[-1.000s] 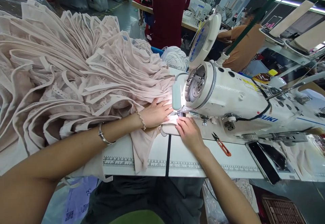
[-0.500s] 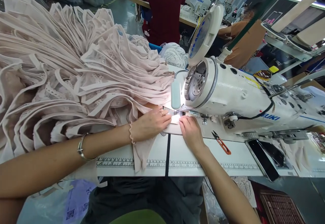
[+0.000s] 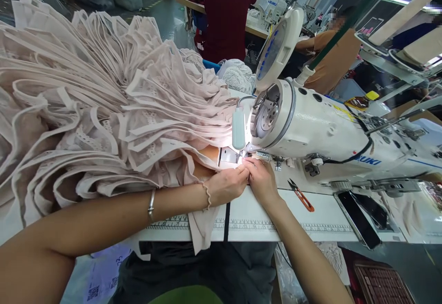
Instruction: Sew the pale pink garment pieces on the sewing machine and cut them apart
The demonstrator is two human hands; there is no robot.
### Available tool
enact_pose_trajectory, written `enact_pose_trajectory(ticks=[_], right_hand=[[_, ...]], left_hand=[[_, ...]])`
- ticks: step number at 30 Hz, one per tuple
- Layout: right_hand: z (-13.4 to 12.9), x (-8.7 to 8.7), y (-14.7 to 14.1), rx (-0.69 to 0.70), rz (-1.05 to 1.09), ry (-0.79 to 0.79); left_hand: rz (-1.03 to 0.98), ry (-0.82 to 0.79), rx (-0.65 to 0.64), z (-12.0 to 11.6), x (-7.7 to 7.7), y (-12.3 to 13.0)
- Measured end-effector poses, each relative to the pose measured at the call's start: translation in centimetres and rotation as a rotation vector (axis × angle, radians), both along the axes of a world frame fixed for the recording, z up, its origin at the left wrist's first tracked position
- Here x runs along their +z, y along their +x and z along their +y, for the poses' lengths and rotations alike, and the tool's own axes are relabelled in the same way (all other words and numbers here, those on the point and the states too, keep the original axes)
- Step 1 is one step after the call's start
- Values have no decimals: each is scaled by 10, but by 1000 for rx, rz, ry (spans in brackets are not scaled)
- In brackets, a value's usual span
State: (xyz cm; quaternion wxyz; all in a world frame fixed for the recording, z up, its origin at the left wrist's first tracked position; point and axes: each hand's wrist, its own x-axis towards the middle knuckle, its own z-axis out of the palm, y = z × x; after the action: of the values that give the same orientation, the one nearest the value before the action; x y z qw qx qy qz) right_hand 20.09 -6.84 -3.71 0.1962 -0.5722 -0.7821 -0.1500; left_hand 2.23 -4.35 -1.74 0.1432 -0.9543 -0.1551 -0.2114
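Observation:
A white sewing machine (image 3: 311, 120) stands on the table, its needle area lit by a small lamp (image 3: 238, 129). My left hand (image 3: 229, 185) is closed just in front of the needle, its fingertips pinching pale fabric against my right hand's fingers. My right hand (image 3: 261, 180) is closed as well, thumb and finger pinched at the fabric edge beside the presser foot. The piece between the fingertips is small and mostly hidden. A big heap of pale pink lace-trimmed garments (image 3: 103, 88) lies to the left, and one strip (image 3: 202, 230) hangs over the table's front edge below my left wrist.
Orange-handled snips (image 3: 302, 197) and a phone (image 3: 357, 219) lie on the table right of my hands. A printed ruler (image 3: 255, 224) runs along the front edge. Behind the machine are a person in dark red (image 3: 226, 16) and another in orange (image 3: 329, 60).
My left hand has moved right and toward the front edge, meeting my right hand and uncovering the metal plate. The nearby garments and hanging strip have shifted right. My right hand has barely moved.

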Motion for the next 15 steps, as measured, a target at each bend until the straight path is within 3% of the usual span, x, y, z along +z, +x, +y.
enact_pose_trajectory(ticks=[6, 11, 15], right_hand=[[-2, 3, -1, 45, 30, -7], [-3, 2, 0, 40, 42, -6], [7, -5, 10, -97, 78, 13]], left_hand=[[72, 203, 73, -14, 2, -4], [72, 85, 101, -10, 2, -14], [92, -29, 118, -6, 2, -14]])
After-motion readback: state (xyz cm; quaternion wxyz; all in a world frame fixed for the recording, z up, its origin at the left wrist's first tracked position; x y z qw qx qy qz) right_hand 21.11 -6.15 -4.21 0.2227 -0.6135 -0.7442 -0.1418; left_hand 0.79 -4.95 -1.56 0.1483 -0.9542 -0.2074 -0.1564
